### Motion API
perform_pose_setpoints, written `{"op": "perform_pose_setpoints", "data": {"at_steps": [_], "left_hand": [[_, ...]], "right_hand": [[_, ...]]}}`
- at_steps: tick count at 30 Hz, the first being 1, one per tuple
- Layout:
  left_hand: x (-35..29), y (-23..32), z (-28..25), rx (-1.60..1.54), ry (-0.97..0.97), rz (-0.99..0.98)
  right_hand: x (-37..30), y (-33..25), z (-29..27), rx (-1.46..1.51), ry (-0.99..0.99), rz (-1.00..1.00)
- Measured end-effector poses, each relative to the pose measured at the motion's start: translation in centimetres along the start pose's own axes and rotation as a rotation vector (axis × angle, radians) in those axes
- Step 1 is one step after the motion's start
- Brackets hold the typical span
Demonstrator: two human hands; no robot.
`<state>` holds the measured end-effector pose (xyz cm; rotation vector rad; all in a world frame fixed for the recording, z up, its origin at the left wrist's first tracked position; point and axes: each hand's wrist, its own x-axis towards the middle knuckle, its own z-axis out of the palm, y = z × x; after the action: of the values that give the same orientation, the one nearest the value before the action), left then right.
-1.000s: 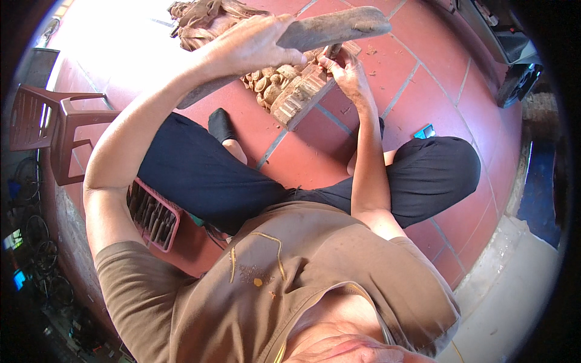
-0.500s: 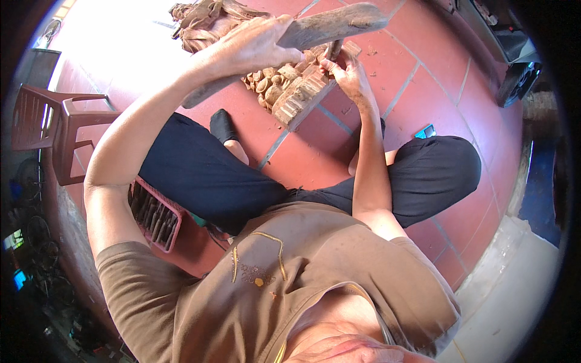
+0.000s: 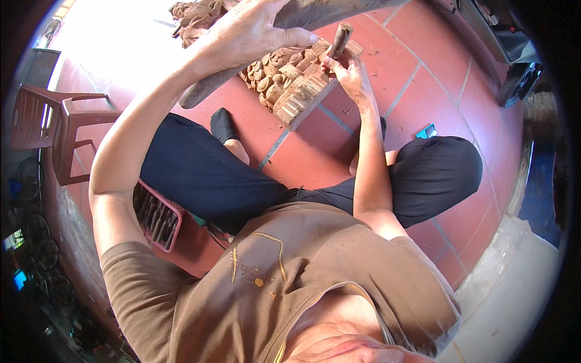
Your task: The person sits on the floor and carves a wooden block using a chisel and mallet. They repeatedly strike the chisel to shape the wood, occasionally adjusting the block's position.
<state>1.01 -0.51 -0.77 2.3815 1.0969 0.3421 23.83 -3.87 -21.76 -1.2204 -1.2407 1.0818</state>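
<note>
a red tiled floor (image 3: 417, 78) fills the upper frame, sunlit at upper left. the left hand (image 3: 245, 33) is closed around a long grey wooden mallet (image 3: 315, 9) at top centre. the right hand (image 3: 345, 72) grips a short wooden-handled chisel (image 3: 340, 39), set on a carved brown wooden panel (image 3: 290, 85) lying on the floor just below. the panel looks stiff and heavy, its fine relief likely fragile; its plain edges seem safest to hold. the mallet's end is cut off; the chisel's blade is hidden.
</note>
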Motion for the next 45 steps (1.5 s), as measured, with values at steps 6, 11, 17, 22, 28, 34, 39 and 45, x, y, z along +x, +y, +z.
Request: {"op": "perform_pose_setpoints", "data": {"at_steps": [6,11,17,22,28,34,39,45], "left_hand": [[0.5,-1.0,1.4,-0.114,0.285,0.312],[0.1,-2.3,3.5,0.284,-0.022,0.073],[0.8,-4.0,3.2,0.119,0.178,0.288],[-0.4,1.1,-0.8,-0.247,0.164,0.064],[-0.4,0.6,-0.9,-0.142,0.093,0.107],[-1.1,2.0,-0.7,-0.31,0.122,0.078],[0.1,-1.2,1.7,-0.014,0.164,0.184],[0.5,-3.1,3.3,0.248,-0.037,0.096]], "right_hand": [[0.1,0.2,0.2,-0.042,-0.014,-0.012],[0.4,1.4,0.3,-0.159,0.021,-0.079],[0.4,1.0,0.0,-0.098,-0.07,-0.048],[0.2,0.5,-0.2,-0.021,-0.035,-0.017],[0.2,-0.3,-0.5,0.055,-0.02,-0.009],[0.1,-0.7,0.0,0.033,-0.013,-0.025],[0.5,0.2,0.3,0.015,-0.033,-0.094],[0.4,-0.4,0.2,-0.027,-0.043,-0.036]]}}
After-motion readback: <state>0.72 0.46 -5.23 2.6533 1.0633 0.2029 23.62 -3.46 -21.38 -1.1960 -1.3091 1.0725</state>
